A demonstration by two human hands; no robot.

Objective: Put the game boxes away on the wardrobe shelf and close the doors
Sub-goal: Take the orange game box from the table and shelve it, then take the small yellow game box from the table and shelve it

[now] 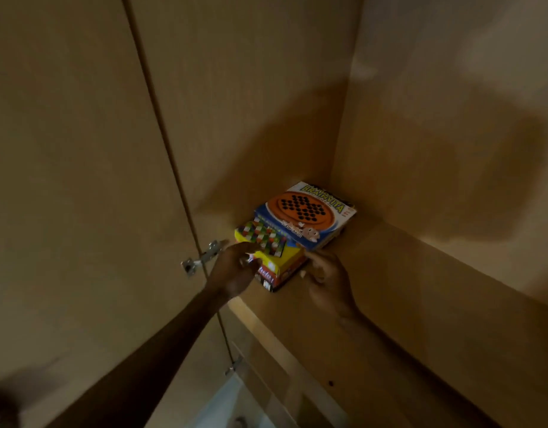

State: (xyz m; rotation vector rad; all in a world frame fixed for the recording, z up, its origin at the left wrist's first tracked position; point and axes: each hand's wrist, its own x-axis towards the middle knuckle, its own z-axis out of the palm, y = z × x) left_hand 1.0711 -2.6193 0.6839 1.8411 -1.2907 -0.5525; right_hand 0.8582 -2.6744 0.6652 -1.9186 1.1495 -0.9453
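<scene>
Obs., near to far.

- Both forearms reach up and into the wardrobe. The door (81,211) on the left stands swung open, and its hinge (201,257) is exposed just beside the left hand. A second hinge (234,366) shows lower down.
- The shelf (390,304) is lit dimly. Its pale front edge runs just under the left wrist.
- Left hand (232,268): fingers curled round the near left end of the yellow box (282,257), gripping it.
- Right hand (326,281): at the box's right corner with fingers loosely bent. Too dark and blurred to tell whether it holds the box or only steadies it.
- The yellow box, with a chequered colour print on top, lies on the shelf near the front edge. It has a red side panel, which may be a second box beneath; I cannot separate them.
- The Brainvita box (306,211) lies flat deeper in, close to the far corner. Its near edge touches or slightly overlaps the yellow box. No hand is on it.

Progress (judgement): one box is stowed and the yellow one is on the shelf but not let go. It probably needs a push inward to clear the front edge. Left to do: release, withdraw both arms, close the doors. I see no other boxes and cannot say whether more wait out of view.
</scene>
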